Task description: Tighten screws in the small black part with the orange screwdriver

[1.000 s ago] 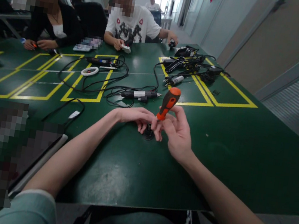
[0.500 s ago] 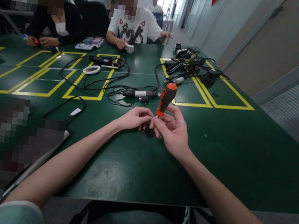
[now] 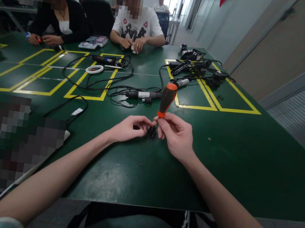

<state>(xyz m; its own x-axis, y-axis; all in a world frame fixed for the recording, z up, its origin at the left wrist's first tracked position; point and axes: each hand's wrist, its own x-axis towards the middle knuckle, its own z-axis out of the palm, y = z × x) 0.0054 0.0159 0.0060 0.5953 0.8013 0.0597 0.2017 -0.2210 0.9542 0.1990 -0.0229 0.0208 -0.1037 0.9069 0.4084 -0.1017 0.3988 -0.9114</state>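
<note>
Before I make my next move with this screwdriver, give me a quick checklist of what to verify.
1. Right hand on the screwdriver: ok, gripping just below its handle.
2. Screwdriver near upright: ok, handle up, leaning slightly.
3. Tip seated in the black part: cannot tell, the tip isn't distinguishable.
4. Left hand steadying the black part: cannot tell, it is right beside it but contact is unclear.
5. Black-and-grey tool clear of both hands: ok, it lies apart, farther back.
</note>
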